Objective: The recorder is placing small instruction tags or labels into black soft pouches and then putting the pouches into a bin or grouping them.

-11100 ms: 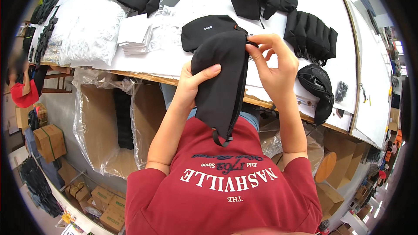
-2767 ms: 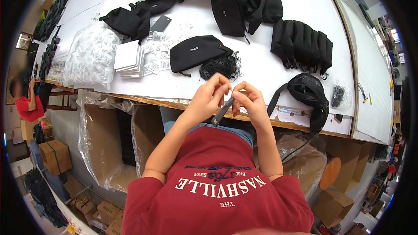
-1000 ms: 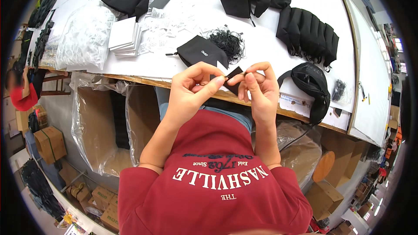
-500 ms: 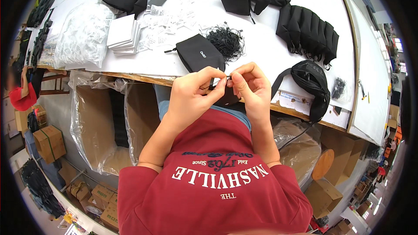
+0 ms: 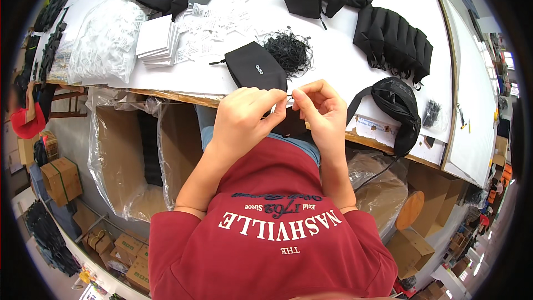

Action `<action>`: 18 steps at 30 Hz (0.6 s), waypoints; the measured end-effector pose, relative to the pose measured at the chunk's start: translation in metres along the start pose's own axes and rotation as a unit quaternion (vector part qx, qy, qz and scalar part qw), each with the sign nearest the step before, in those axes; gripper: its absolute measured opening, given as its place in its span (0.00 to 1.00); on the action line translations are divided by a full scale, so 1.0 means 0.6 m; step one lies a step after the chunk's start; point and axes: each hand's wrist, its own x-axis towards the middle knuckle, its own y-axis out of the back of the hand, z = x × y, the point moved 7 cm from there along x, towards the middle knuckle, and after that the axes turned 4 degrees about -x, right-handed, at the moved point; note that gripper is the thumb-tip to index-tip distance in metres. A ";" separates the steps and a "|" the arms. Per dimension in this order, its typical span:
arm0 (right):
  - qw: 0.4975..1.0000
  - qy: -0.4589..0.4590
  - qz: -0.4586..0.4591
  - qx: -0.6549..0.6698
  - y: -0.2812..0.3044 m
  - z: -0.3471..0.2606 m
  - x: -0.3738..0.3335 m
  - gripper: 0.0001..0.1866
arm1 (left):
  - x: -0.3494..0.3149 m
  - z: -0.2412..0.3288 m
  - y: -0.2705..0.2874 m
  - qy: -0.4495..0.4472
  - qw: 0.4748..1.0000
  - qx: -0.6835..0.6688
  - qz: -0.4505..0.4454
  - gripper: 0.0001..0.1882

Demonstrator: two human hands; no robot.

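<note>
At the table's near edge my two hands meet, fingertips almost touching. My left hand (image 5: 244, 119) is closed in a pinch, with a small white piece, perhaps a paper tag, showing under its fingers. Thumb and forefinger of my right hand (image 5: 323, 112) pinch a short thin black cord (image 5: 290, 96) that runs across to the left fingertips. Just beyond lies a black zippered pouch (image 5: 252, 66), flat on the table. A tangled heap of black tag strings (image 5: 288, 53) sits against its far right side. Small white printed tags (image 5: 214, 29) are scattered farther off.
On the white table (image 5: 327, 50) are a stack of white cards (image 5: 154, 39), a clear bag of tags (image 5: 105, 44), a row of black pouches (image 5: 393, 44) and a black mesh bag (image 5: 397, 108). Plastic-lined cartons (image 5: 119, 155) stand below. Another person (image 5: 28, 114) is at far left.
My left hand has turned over slightly, its back now facing up and its fingers curling more around the white piece. The right hand stays nearly in place.
</note>
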 end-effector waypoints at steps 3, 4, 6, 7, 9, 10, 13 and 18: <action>0.998 0.026 0.025 -0.061 -0.001 0.003 -0.001 0.04 | -0.001 -0.004 -0.006 0.014 0.999 0.021 -0.034 0.05; 0.995 0.046 0.030 -0.079 -0.001 0.000 -0.003 0.03 | -0.002 -0.007 -0.011 0.032 0.997 0.032 -0.058 0.05; 0.997 0.031 0.017 -0.067 -0.003 0.003 -0.003 0.04 | -0.002 -0.010 -0.011 0.056 0.996 0.008 -0.066 0.05; 0.998 0.015 0.005 -0.055 -0.004 0.007 -0.003 0.05 | -0.004 -0.015 -0.013 0.079 0.994 -0.016 -0.075 0.05; 1.000 0.006 -0.013 -0.011 -0.004 0.013 0.001 0.05 | -0.006 -0.024 -0.015 0.127 0.986 -0.066 -0.083 0.04; 0.999 -0.004 -0.030 0.033 -0.005 0.017 0.002 0.05 | -0.010 -0.033 -0.019 0.174 0.974 -0.115 -0.091 0.04; 0.994 -0.005 -0.063 0.091 -0.008 0.018 0.004 0.05 | -0.017 -0.044 -0.022 0.231 0.943 -0.226 -0.080 0.03; 0.992 0.001 -0.084 0.090 -0.014 0.012 0.006 0.05 | -0.019 -0.044 -0.024 0.234 0.935 -0.257 -0.071 0.02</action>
